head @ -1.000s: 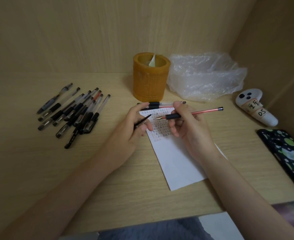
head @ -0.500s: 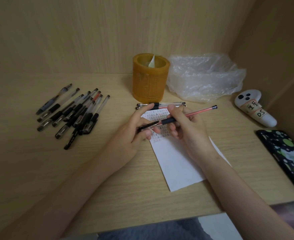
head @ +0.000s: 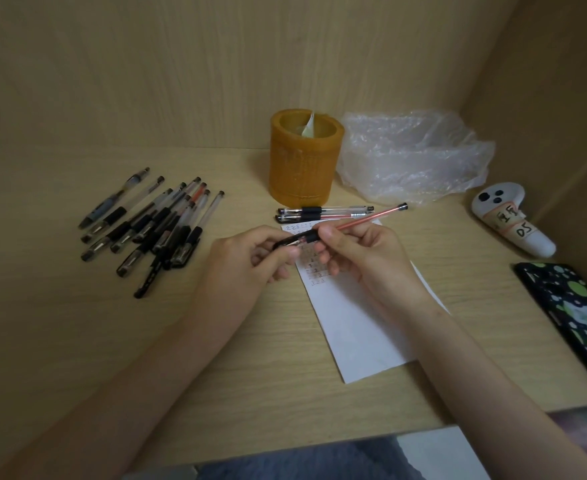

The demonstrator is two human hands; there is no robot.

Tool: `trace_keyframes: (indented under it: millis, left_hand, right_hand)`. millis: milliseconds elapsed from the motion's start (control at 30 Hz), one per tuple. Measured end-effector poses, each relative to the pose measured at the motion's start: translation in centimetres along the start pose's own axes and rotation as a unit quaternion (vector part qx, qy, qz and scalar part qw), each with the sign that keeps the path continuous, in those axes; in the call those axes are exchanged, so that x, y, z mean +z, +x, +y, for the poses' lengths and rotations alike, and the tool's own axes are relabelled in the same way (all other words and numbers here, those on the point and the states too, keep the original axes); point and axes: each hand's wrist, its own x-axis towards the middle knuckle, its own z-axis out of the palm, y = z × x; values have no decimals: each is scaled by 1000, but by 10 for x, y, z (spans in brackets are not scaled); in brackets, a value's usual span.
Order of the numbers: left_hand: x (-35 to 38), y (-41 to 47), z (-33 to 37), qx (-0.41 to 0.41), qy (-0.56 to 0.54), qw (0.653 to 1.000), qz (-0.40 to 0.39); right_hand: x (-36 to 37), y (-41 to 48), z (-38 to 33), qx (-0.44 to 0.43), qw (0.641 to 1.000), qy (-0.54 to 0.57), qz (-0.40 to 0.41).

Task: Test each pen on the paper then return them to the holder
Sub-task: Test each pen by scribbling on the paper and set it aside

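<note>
A red-refill pen (head: 364, 220) is held over the white paper (head: 361, 327), which has rows of small marks at its top. My right hand (head: 361, 258) grips the pen's black grip section. My left hand (head: 250, 261) pinches the black cap (head: 287, 241), which now sits over the pen's tip. The orange cylindrical holder (head: 302, 161) stands behind the paper with a slip of paper inside it. Two capped pens (head: 323, 213) lie between the holder and the sheet. Several more pens (head: 153, 223) lie in a pile to the left.
A crumpled clear plastic bag (head: 413, 161) sits right of the holder. A white controller with a label (head: 510, 220) lies at the far right, and a dark phone with green spots (head: 576, 317) rests near the right desk edge. Wooden walls close the back and right.
My hands came together: the cap in my left hand went from apart from the pen to pushed over its tip. The pen's rear end tilted slightly upward to the right.
</note>
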Motion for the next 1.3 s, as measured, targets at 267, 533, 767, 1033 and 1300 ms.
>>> trace_keyframes:
  millis: [267,533,767,1033,1300]
  left_hand:
    - [2,-2,-3,9,29,999,-16]
    - [2,3,-3,27,97,995,-5]
    - [-17,10,-20,74,306,946,82]
    - [-29,13,-29,8,436,896,76]
    - [-28,14,-31,-16,438,896,65]
  right_hand:
    - [1,0,-3,57,998,-23,-13]
    - [5,12,-11,122,992,11,35]
    - [-9,20,-24,189,976,96,48]
    - [-18,18,-29,217,973,77,30]
    - [-30,12,-27,186,979,74,29]
